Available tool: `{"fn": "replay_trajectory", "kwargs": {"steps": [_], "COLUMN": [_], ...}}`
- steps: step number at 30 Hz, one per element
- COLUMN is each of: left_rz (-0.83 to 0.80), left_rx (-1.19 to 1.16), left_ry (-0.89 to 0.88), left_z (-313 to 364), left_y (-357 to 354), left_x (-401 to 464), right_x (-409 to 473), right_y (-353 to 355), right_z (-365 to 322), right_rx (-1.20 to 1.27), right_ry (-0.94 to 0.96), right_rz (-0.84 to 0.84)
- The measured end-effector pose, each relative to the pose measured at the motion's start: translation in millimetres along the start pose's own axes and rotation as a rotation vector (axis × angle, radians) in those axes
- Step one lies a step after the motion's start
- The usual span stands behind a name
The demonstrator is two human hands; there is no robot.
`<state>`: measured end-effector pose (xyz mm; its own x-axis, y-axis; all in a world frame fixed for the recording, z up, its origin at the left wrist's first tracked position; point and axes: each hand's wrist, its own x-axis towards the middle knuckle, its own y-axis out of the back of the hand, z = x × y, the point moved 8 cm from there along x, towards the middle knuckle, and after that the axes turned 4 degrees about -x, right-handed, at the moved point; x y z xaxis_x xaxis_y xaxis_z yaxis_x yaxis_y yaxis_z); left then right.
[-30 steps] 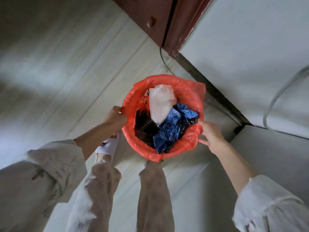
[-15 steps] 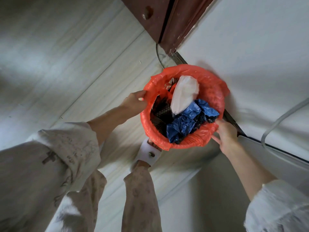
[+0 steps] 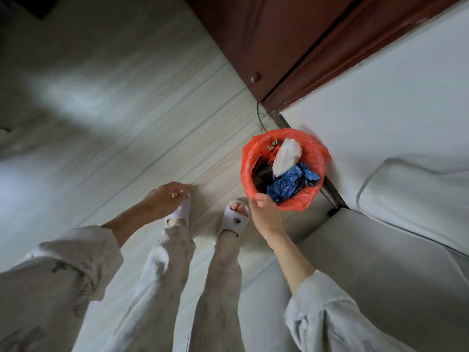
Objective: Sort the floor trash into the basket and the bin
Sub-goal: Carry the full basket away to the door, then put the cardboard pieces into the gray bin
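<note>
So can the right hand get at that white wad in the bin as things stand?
Probably yes. The right hand already touches the near rim of the bin, and the white wad lies on top of the blue bag with nothing over it. The left hand is well clear.

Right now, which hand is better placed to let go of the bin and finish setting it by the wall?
Right. The right hand is at the near rim of the red-lined bin; the left hand hangs apart, over the slipper.
</note>
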<state>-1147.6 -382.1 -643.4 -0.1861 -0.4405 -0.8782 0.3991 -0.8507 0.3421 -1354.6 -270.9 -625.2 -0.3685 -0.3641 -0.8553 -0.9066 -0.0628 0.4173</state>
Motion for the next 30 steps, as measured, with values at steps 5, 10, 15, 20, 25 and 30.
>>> {"fn": "replay_trajectory", "kwargs": {"steps": [5, 10, 15, 20, 25, 30], "left_rz": [0.149, 0.36, 0.438, 0.702, 1.005, 1.233], "left_rx": [-0.157, -0.442, -0.711, -0.995, -1.285, -1.507], "left_ry": [-0.006, -0.034, -0.092, -0.043, 0.04, 0.114], "left_z": [-33.2, -68.1, -115.9, -231.1, -362.3, -502.5], "left_y": [107.7, 176.7, 187.2, 193.5, 193.7, 174.4], "left_x": [-85.0, -188.3, -307.8, -433.7, -542.5, -625.8], "right_x": [-95.8, -174.0, -244.7, -351.2, -458.4, -582.2], "right_y": [-30.6, -52.4, -82.4, -165.3, -287.8, -454.3], "right_z": [-84.1, -150.6, -206.7, -270.4, -313.2, -319.9], "right_rx": [-0.052, -0.155, -0.294, -0.479, -0.66, -0.753], "right_ry": [0.164, 0.35, 0.515, 0.724, 0.916, 1.072], "right_rz": [-0.052, -0.135, -0.173, -0.296, -0.461, -0.615]}}
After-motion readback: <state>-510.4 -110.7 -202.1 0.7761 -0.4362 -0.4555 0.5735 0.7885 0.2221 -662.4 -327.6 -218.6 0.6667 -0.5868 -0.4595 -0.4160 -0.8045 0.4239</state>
